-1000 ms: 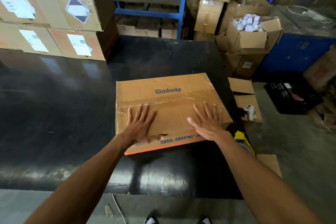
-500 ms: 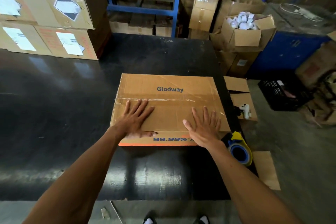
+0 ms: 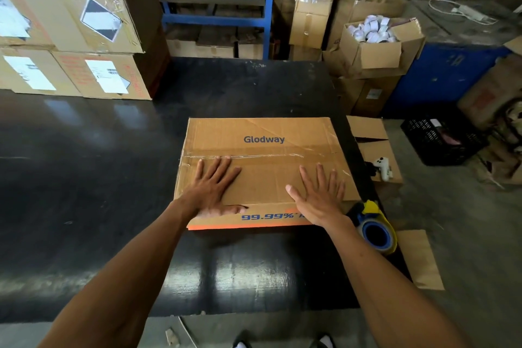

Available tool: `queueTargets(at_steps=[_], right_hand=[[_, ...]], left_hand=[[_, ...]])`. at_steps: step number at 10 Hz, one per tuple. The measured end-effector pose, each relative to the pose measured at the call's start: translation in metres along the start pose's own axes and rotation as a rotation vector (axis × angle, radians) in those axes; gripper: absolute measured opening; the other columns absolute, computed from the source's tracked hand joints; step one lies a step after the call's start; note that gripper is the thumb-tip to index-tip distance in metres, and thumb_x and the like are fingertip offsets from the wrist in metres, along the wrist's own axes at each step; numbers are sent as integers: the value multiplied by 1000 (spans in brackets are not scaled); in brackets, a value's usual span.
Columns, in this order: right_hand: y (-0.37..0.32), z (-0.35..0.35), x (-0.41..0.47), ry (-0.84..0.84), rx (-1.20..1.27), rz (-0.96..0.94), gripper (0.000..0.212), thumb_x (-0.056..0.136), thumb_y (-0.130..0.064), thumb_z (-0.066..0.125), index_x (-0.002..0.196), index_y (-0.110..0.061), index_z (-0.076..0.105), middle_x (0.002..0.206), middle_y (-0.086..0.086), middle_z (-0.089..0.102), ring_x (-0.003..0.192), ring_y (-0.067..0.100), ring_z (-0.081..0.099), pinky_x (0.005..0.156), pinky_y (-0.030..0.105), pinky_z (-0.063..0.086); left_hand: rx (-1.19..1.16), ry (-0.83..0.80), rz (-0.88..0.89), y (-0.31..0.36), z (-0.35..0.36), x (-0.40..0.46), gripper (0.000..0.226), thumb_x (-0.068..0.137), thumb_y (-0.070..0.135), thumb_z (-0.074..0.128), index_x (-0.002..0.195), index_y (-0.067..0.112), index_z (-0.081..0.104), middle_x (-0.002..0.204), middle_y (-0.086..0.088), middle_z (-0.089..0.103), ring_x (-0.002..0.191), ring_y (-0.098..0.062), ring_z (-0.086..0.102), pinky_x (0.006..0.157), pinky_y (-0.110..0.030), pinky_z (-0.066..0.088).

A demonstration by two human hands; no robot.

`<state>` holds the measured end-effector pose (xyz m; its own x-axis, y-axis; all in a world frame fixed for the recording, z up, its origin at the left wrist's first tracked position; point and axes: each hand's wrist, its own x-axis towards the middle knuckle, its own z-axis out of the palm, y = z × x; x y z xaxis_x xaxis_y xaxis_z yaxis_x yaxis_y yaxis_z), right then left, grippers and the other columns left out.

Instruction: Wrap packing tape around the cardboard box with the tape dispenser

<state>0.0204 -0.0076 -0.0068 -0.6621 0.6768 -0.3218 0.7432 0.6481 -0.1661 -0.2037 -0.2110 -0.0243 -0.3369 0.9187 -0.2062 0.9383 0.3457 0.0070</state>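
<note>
the box point(image 3: 262, 161) at centre is tan with dark blue lettering and an orange strip along its near edge. the bench point(image 3: 84, 178) is glossy black. the dispenser point(image 3: 374, 229) at lower right is blue and yellow. the shelf point(image 3: 214, 17) at the top is blue.

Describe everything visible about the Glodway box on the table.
The Glodway box is a flat brown corrugated cardboard carton, creased, lying on the black table near its right edge. Blue "Glodway" lettering is on top, and "99.99%" above an orange strip on the near side. Clear tape runs across the top seam. The left hand and right hand press flat on it.
</note>
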Motion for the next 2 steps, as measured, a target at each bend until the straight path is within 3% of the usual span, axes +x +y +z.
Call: queueTargets(at_steps=[1,2], right_hand=[[1,-11,1,-37,92,-18,81,84,-82,7,150,-43,-19,157,1,-34,141,30,-36,113,57,-19],[17,-6,-17,120,359,-132,75,90,-75,28,152,-47,-4,162,-9,-21,146,16,-25,118,53,-9]], left_hand=[[-9,25,15,0,-10,-2,115,68,99,8,153,28,-20,162,-9,-24,149,-33,-22,118,-62,-11],[21,212,125,12,-6,-12,106,85,84,32,157,9,13,164,-19,9,152,-37,7,119,-65,2]])
